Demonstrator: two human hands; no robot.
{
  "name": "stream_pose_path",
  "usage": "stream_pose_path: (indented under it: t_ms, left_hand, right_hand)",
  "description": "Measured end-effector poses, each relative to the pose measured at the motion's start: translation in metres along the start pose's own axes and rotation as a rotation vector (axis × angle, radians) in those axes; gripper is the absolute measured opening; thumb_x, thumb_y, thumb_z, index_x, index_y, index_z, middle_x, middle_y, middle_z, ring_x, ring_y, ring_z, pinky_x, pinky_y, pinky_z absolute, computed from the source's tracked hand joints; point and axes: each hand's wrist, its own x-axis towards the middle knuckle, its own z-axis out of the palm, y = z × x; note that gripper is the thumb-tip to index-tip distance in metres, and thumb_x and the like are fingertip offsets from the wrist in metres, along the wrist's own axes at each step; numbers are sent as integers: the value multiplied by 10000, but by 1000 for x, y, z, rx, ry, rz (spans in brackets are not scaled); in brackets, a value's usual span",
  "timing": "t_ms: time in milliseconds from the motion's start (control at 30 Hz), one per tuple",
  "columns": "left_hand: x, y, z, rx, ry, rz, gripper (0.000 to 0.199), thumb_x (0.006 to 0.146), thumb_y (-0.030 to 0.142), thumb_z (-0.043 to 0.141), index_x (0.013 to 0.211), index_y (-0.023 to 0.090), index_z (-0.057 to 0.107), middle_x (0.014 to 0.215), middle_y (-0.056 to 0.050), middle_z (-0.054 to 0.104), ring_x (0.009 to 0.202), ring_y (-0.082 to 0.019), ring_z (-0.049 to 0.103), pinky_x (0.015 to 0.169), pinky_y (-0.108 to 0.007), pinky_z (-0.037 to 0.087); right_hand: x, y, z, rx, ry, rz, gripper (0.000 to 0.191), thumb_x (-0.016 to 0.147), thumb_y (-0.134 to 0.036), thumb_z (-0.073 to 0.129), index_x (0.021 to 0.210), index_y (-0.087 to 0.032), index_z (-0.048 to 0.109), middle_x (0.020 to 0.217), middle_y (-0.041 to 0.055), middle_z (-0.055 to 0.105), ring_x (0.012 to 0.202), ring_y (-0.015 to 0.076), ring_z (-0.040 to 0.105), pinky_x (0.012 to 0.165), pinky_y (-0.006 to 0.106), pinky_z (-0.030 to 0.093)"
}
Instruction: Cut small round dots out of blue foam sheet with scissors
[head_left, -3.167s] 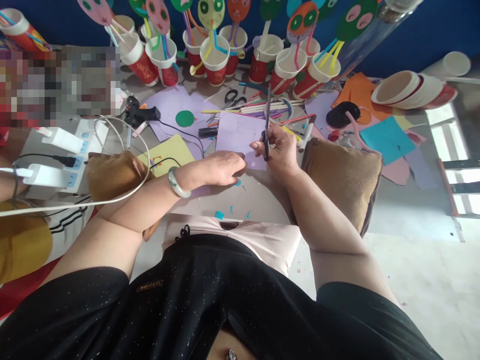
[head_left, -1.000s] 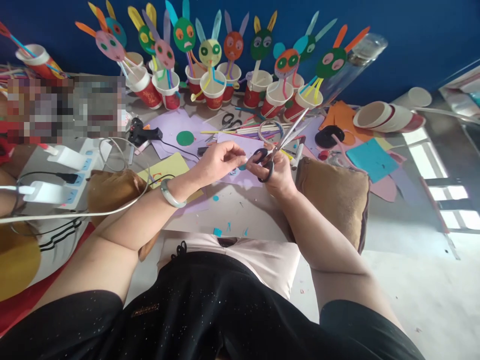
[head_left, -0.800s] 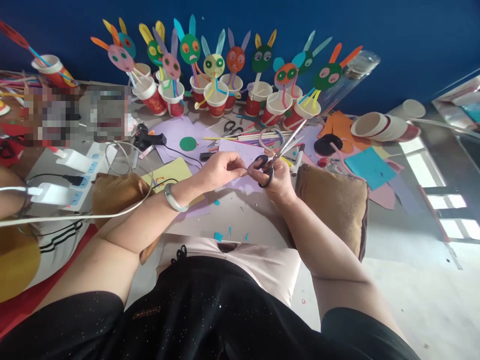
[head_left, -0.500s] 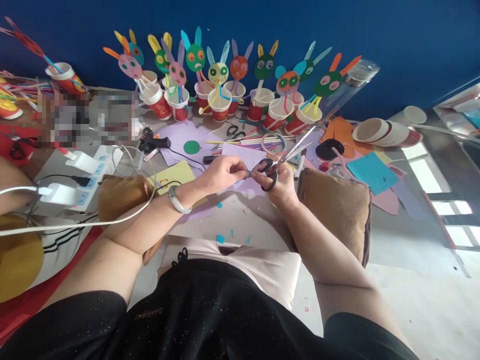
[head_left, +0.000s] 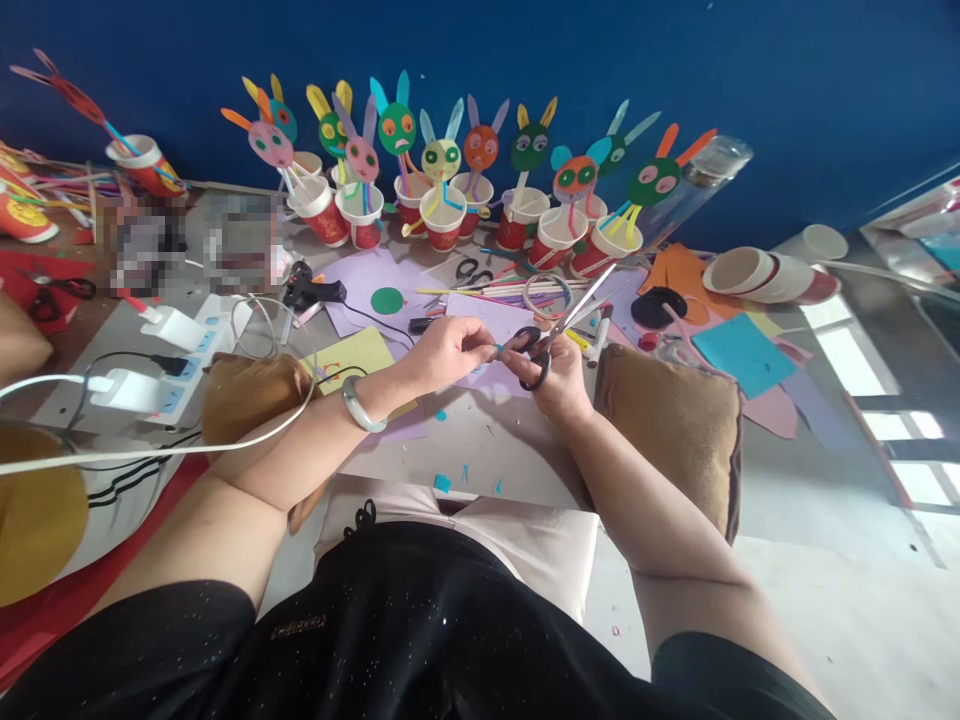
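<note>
Over the middle of the table, my left hand (head_left: 455,350) pinches a tiny blue piece of paper (head_left: 498,350) between thumb and fingertips. My right hand (head_left: 559,380) is closed on black-handled scissors (head_left: 577,308), whose blades lie together and point up and away to the right. Its thumb and finger also meet the blue piece, close to my left fingertips. Below the hands, small blue paper scraps (head_left: 442,483) lie near the table's front edge. Purple paper (head_left: 504,318) is spread beneath and behind the hands.
Paper cups (head_left: 444,215) holding colourful rabbit-faced figures line the blue wall. A black glue gun (head_left: 315,290) lies left, near a white power strip (head_left: 191,365) with cables. Brown cushions (head_left: 667,420) flank my arms. Blue paper (head_left: 742,350) and stacked cups (head_left: 772,275) are at the right.
The scissor blades, spread apart before, have come together. Both hands keep their fingertips at the small blue piece. The view has shifted slightly.
</note>
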Motion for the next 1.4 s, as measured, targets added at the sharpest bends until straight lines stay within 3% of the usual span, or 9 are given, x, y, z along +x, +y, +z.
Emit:
stream_pose_path:
  t_ms: [400, 600, 700, 867, 1000, 1100, 1167, 1267, 1400]
  left_hand:
    - [2, -8, -1, 2, 11, 31, 173, 907, 175, 660, 738, 162, 693, 684, -13, 718, 612, -114, 569, 617, -270, 414]
    - [5, -17, -1, -87, -38, 91, 342, 955, 387, 728, 699, 163, 696, 644, -31, 703, 614, -121, 609, 603, -262, 433]
    - [7, -20, 0, -131, -36, 75, 235, 888, 326, 809, 750, 154, 728, 662, -27, 718, 628, -116, 624, 606, -252, 446]
    - [7, -16, -1, -172, -63, 15, 139, 893, 203, 771, 774, 147, 724, 707, -29, 750, 633, -102, 644, 647, -250, 500]
    - [4, -10, -2, -194, -59, -25, 274, 992, 242, 667, 736, 150, 700, 700, -48, 759, 636, -106, 671, 653, -246, 523]
    - [3, -9, -3, -201, -49, -6, 402, 1039, 386, 630, 715, 157, 695, 700, -60, 759, 641, -112, 678, 644, -245, 522]
    - [3, -11, -2, -186, -39, 9, 376, 990, 429, 702, 727, 160, 705, 690, -53, 751, 637, -114, 662, 632, -245, 513]
    - [4, -15, -1, -144, -36, 19, 224, 879, 327, 804, 758, 159, 716, 695, -39, 748, 645, -115, 643, 626, -247, 493]
    - [4, -15, -1, -125, -63, 26, 160, 851, 239, 773, 735, 160, 697, 712, -34, 746, 661, -111, 630, 631, -250, 469]
  right_hand:
    - [-1, 3, 2, 0, 0, -11, 521, 634, -585, 967, 748, -234, 600, 716, -3, 686, 670, 163, 613, 652, 328, 540]
    - [-1, 3, 2, -30, -6, -19, 548, 657, -626, 950, 742, -238, 573, 718, -7, 691, 647, 149, 593, 630, 317, 523]
    - [-2, 6, 1, -21, 2, -32, 541, 669, -626, 946, 773, -243, 578, 731, -12, 691, 650, 147, 602, 628, 313, 520]
    - [-1, 7, 1, 1, 26, -56, 542, 665, -597, 962, 775, -245, 566, 736, -24, 693, 671, 151, 628, 649, 316, 537]
    - [-1, 7, 2, 45, 37, -62, 544, 661, -592, 966, 773, -243, 564, 709, -37, 677, 631, 133, 599, 611, 298, 510]
    - [-1, 6, 2, 62, 40, -76, 539, 662, -583, 970, 766, -241, 567, 703, -42, 675, 622, 127, 592, 613, 294, 513]
    - [-1, 5, 2, 40, 40, -76, 533, 673, -591, 962, 766, -242, 570, 709, -38, 681, 634, 131, 602, 624, 298, 526]
    - [-2, 4, 2, 18, 42, -70, 542, 679, -604, 954, 769, -242, 560, 723, -32, 692, 660, 139, 621, 645, 304, 541]
    - [-2, 4, 2, 20, 37, -67, 564, 664, -615, 962, 776, -242, 554, 731, -33, 697, 665, 142, 625, 657, 309, 554]
